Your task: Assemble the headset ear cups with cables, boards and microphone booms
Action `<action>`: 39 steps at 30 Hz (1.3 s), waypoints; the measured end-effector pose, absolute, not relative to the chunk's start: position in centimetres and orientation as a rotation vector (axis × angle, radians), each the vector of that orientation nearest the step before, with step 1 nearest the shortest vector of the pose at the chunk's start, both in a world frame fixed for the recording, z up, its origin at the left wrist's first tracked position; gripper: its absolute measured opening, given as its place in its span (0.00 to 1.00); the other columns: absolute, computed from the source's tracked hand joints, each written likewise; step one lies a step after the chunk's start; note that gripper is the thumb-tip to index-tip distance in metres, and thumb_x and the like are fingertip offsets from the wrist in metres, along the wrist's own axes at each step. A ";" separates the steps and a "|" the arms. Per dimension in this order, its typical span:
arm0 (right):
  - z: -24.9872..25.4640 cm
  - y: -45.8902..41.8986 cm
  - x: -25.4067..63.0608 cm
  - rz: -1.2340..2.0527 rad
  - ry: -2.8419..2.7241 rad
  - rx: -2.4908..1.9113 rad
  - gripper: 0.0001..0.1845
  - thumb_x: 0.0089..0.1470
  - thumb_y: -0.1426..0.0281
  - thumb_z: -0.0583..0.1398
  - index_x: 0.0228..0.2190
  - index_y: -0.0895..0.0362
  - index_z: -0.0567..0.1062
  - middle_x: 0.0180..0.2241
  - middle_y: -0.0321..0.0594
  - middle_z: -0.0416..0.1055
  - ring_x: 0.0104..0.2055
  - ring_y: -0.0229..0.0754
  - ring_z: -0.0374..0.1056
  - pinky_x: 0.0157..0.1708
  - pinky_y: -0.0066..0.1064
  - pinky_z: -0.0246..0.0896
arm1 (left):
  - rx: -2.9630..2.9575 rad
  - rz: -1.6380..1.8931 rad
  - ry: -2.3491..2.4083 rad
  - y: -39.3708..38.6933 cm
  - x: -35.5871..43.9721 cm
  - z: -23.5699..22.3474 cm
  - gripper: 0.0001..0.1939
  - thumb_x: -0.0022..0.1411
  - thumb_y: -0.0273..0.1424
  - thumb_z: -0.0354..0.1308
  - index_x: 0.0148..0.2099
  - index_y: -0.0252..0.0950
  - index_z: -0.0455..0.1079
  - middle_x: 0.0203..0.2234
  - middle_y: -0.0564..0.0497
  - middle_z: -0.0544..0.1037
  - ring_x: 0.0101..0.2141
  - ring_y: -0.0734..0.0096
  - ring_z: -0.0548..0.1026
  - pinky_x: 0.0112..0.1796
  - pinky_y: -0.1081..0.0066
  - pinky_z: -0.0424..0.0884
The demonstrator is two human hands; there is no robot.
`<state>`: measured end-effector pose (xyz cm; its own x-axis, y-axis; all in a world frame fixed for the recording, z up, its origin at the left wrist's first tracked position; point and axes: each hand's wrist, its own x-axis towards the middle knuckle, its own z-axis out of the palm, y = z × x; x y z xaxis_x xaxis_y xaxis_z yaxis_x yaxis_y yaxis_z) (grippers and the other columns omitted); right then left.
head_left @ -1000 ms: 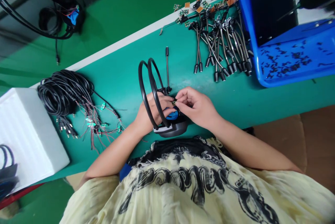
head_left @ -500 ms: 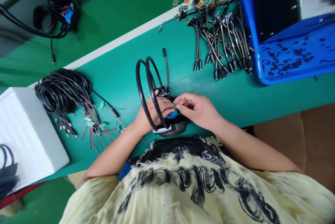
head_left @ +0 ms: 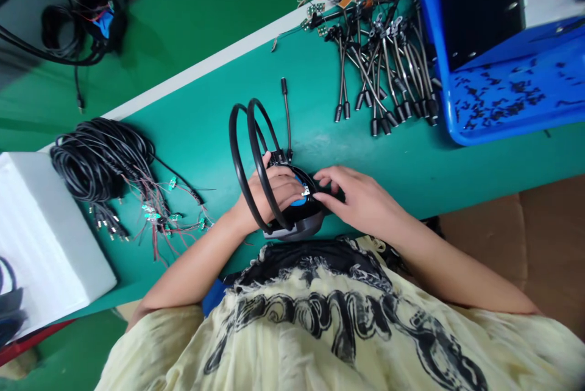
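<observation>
Resting over the headset (head_left: 301,230) on the green table (head_left: 201,153), the left hand (head_left: 280,189) had its fingers by a small circuit board (head_left: 306,190); whether it gripped anything was hard to tell. The right hand (head_left: 356,197) stood with thumb and forefinger apart, just beside the board.

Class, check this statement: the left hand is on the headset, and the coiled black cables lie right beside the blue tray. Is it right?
Not quite. The coiled black cables lie beside the white box, not the blue tray, as the head view shows. The left hand is indeed on the headset.
</observation>
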<state>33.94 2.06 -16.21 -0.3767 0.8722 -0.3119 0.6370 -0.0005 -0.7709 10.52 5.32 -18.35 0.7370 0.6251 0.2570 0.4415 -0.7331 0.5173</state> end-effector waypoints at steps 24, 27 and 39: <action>-18.1 4.9 31.3 1.386 -1.656 -1.517 0.07 0.54 0.71 0.60 0.37 0.55 0.75 0.35 0.37 0.75 0.36 0.35 0.72 0.36 0.27 0.67 | 2.558 0.556 0.942 5.5 11.4 -18.3 0.07 0.67 0.35 0.56 0.38 0.41 0.75 0.32 0.56 0.81 0.40 0.69 0.77 0.67 0.52 0.49; -18.2 4.6 31.4 1.376 -1.649 -1.506 0.07 0.55 0.70 0.60 0.37 0.55 0.75 0.35 0.37 0.75 0.35 0.35 0.72 0.36 0.27 0.67 | 2.551 0.579 0.927 5.4 11.4 -18.5 0.07 0.66 0.35 0.57 0.38 0.40 0.76 0.32 0.55 0.81 0.40 0.69 0.77 0.66 0.52 0.50; -18.3 4.6 31.5 1.376 -1.642 -1.481 0.06 0.55 0.70 0.59 0.37 0.55 0.75 0.35 0.37 0.75 0.35 0.35 0.71 0.35 0.26 0.67 | 2.581 0.538 0.974 5.3 11.7 -17.9 0.08 0.67 0.36 0.57 0.39 0.40 0.75 0.32 0.56 0.80 0.40 0.71 0.76 0.65 0.52 0.52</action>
